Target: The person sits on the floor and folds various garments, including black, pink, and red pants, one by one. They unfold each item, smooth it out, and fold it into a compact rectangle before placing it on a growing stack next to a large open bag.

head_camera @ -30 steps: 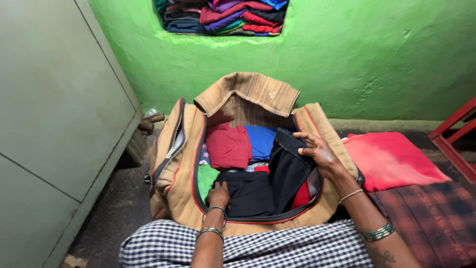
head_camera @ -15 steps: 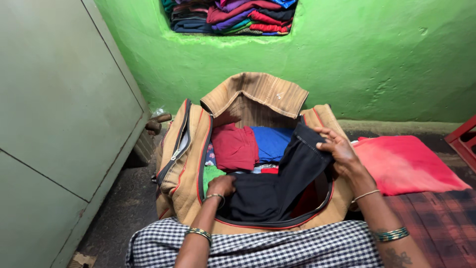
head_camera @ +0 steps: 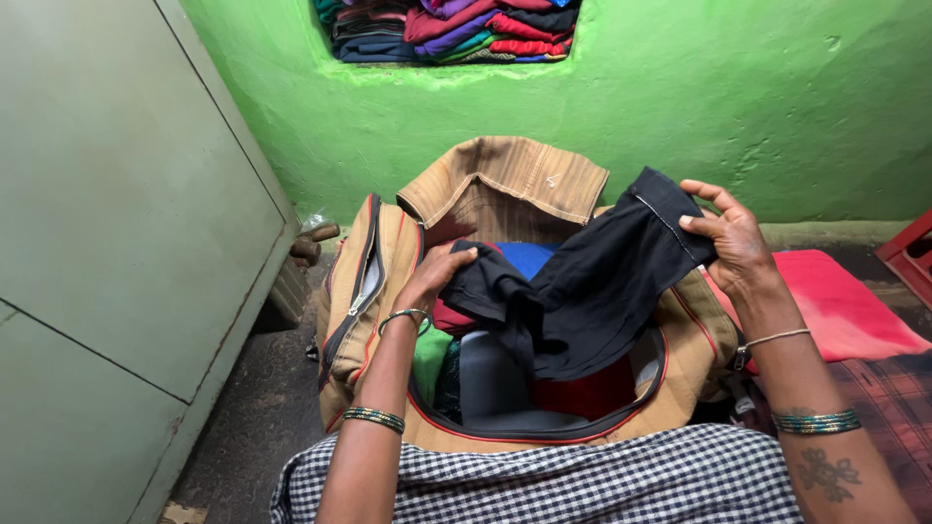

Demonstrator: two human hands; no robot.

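Note:
A tan duffel bag point(head_camera: 383, 291) with red piping lies open on the floor in front of me, its flap folded back against the green wall. Both hands hold a black garment point(head_camera: 582, 286) lifted above the bag's opening. My left hand point(head_camera: 442, 272) grips its left end, and my right hand point(head_camera: 728, 233) pinches its raised right edge. Inside the bag I see a blue cloth point(head_camera: 529, 257), a maroon cloth point(head_camera: 449, 318), a green cloth point(head_camera: 432, 354), a red cloth point(head_camera: 582, 396) and a grey bare patch of lining.
A grey-green metal cabinet point(head_camera: 126, 213) stands at the left. A wall niche holds a stack of folded clothes point(head_camera: 456, 29). A red cushion point(head_camera: 845, 306) and dark plaid cloth point(head_camera: 888, 408) lie at the right, beside a red frame point(head_camera: 908, 257). Checked fabric point(head_camera: 544, 485) covers my lap.
Both hands have lifted the black garment up out of the bag. The left hand rose from the bag's near edge, and the right hand moved up and to the right.

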